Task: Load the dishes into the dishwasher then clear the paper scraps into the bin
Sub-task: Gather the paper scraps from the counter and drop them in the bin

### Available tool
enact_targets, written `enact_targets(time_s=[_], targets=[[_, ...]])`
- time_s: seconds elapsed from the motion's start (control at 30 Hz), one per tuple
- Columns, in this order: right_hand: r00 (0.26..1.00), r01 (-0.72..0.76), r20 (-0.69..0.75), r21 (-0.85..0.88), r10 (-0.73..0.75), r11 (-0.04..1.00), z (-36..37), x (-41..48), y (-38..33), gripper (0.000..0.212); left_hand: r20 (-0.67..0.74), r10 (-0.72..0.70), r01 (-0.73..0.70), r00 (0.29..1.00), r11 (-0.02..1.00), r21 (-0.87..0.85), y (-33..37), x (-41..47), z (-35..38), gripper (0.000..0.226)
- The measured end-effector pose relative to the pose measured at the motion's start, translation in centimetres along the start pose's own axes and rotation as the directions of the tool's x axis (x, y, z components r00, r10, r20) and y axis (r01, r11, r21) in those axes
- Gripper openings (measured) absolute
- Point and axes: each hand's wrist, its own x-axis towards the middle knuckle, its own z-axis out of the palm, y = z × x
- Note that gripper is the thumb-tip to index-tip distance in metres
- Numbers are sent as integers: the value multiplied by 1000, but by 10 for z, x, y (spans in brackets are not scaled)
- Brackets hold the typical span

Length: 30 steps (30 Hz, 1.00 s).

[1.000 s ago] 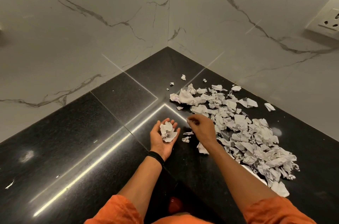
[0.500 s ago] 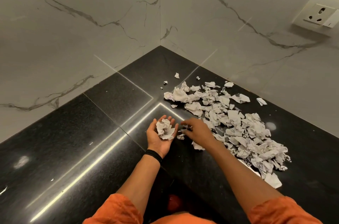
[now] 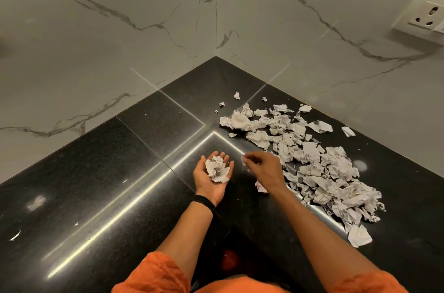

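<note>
A wide pile of crumpled white paper scraps (image 3: 312, 158) lies on the black granite counter (image 3: 108, 172), stretching from the wall corner toward the front right. My left hand (image 3: 211, 178) is held palm up over the counter, cupping a small wad of scraps (image 3: 216, 168) in its loosely curved fingers. My right hand (image 3: 262, 168) hovers just right of it at the near edge of the pile, fingertips pinched on a small scrap (image 3: 243, 159). One loose scrap (image 3: 260, 188) lies under the right wrist.
Marble walls meet in a corner (image 3: 216, 28) behind the counter. A white wall socket (image 3: 425, 16) sits at the upper right. A few tiny scraps (image 3: 236, 95) lie apart near the corner, and a sliver (image 3: 15, 235) at the far left.
My right hand picked a small scrap off the counter at the pile's edge and lifted it toward the cupped left palm. The scraps between the hands are gone. The left hand stayed put.
</note>
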Motion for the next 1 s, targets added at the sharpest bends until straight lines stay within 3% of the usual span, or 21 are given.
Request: enact_targets(time_s=[0.1, 0.23, 0.37, 0.47, 0.63, 0.73, 0.9, 1.0], targets=[[991, 31, 118, 195, -55, 980, 1, -1, -29, 15, 20, -16, 15, 1000, 1000, 13, -8, -1, 1, 39], [977, 78, 190, 120, -100, 990, 10, -3, -40, 15, 93, -65, 62, 994, 997, 35, -20, -1, 6, 38], [995, 26, 97, 96, -35, 995, -4, -3, -27, 13, 75, -82, 80, 994, 996, 32, -23, 0, 8, 39], [999, 10, 46, -153, -3, 988, -25, -10, -4, 16, 58, -99, 98, 993, 995, 23, -24, -1, 8, 41], [916, 129, 380, -577, 126, 806, -42, -37, 25, 43, 54, -128, 125, 990, 991, 54, -34, -2, 5, 41], [947, 95, 314, -475, 68, 875, -37, -51, 38, 45, 45, -154, 150, 987, 985, 82, -42, -3, 4, 41], [998, -53, -28, -156, 49, 986, -44, -54, 26, 36, 26, -177, 172, 984, 976, 135, -48, 2, 4, 39], [997, -62, -44, 41, 64, 997, -50, -46, 1, 42, 50, -202, 192, 978, 968, 163, -56, -1, 8, 37]])
